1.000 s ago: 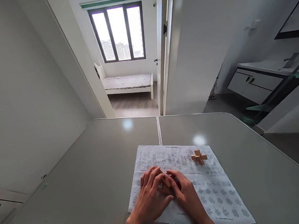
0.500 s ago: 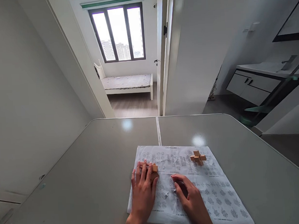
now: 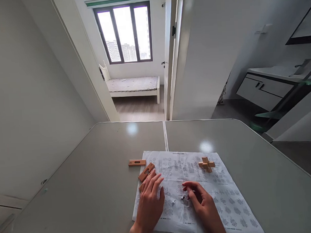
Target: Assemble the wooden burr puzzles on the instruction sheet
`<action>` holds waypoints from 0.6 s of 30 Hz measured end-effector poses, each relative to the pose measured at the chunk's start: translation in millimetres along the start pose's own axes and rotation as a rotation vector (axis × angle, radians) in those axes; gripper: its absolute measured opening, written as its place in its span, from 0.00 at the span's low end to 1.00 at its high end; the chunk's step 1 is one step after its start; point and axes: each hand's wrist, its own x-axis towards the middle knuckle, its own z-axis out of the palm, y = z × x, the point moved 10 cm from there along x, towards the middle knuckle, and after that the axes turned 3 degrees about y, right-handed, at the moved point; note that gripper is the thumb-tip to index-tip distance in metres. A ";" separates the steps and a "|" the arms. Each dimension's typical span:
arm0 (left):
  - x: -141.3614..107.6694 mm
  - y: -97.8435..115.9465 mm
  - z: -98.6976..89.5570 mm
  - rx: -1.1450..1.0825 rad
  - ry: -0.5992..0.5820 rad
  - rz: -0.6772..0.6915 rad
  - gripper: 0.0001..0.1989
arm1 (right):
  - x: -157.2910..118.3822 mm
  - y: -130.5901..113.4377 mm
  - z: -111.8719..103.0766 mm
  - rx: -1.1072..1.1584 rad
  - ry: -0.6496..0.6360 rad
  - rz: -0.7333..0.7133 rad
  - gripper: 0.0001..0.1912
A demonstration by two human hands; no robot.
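Observation:
My left hand (image 3: 151,200) lies with its fingers stretched out over the left part of a printed paper sheet (image 3: 197,171). Under and beside its fingertips is a slotted wooden block (image 3: 146,172); another wooden piece (image 3: 141,188) is mostly hidden by the hand. A narrow wooden block (image 3: 137,162) with a slot and a number lies farther left, at the sheet's edge. Over the sheet's middle, my right hand (image 3: 201,201) has loosely curled fingers, thumb and forefinger slightly apart, nothing visible between them. Small silvery scraps (image 3: 173,202) lie between the hands.
An assembled wooden cross-shaped puzzle (image 3: 206,164) stands on the sheet's upper right. The sheet lies on a grey table (image 3: 96,189) with a seam down its middle. Past its far edge are a doorway, a bed (image 3: 133,84) and, at right, a sink cabinet (image 3: 265,88).
The wooden pieces under my left hand have spread to the left and away, one now at the sheet's edge. My left hand has drawn back slightly; my right hand has shifted slightly right.

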 end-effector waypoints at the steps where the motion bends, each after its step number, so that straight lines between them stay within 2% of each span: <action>1: 0.4 4.1 -0.6 -0.069 -0.018 0.011 0.14 | 1.9 4.9 -4.7 0.061 0.014 0.031 0.19; 4: -0.7 7.6 1.5 -0.231 -0.092 -0.030 0.11 | 8.3 28.0 -21.9 0.335 0.086 0.167 0.19; 7: -4.0 5.4 7.6 -0.290 -0.164 -0.083 0.11 | 15.7 55.5 -37.9 0.675 0.170 0.331 0.16; 9: -5.3 3.6 10.4 -0.289 -0.188 -0.101 0.11 | 22.4 64.4 -39.8 0.872 0.139 0.430 0.12; 11: -5.7 1.8 12.5 -0.285 -0.203 -0.117 0.12 | 29.1 59.7 -32.7 1.043 0.009 0.516 0.09; 13: -5.7 0.9 14.3 -0.285 -0.221 -0.128 0.12 | 35.6 46.0 -29.1 1.210 -0.076 0.553 0.11; 18: -5.8 -1.1 17.2 -0.285 -0.260 -0.147 0.12 | 48.6 26.0 -21.2 1.465 -0.082 0.661 0.10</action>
